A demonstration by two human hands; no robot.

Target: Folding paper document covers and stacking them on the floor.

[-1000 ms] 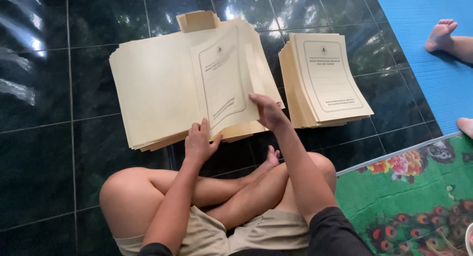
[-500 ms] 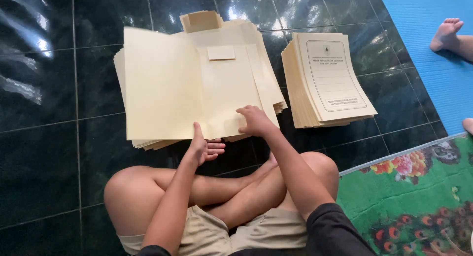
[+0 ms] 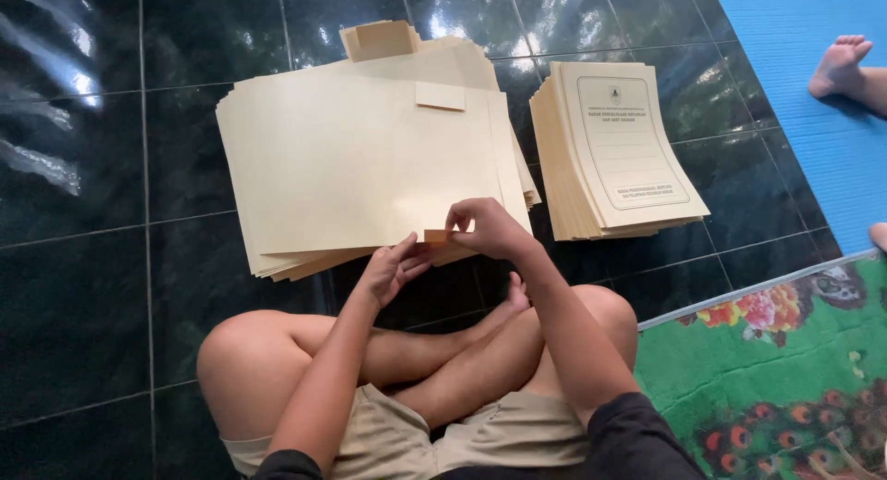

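Observation:
A wide stack of unfolded cream paper folders (image 3: 360,157) lies on the dark tiled floor in front of my crossed legs. My right hand (image 3: 485,229) pinches a small tab at the near edge of the top sheet. Just left of it, my left hand (image 3: 393,267) touches the same near edge, fingers loosely spread. A small flap (image 3: 440,96) shows on the top sheet's far side. To the right stands a neat stack of folded folders (image 3: 619,147) with a printed cover facing up.
A small pile of cream card pieces (image 3: 379,38) sits behind the wide stack. A blue mat (image 3: 813,120) lies at the far right with another person's foot (image 3: 839,64) on it. A green flowered mat (image 3: 767,369) lies beside my right knee.
The printed folder I held upright has been opened out flat on the wide stack, blank side up. Both my hands have moved down to its near edge.

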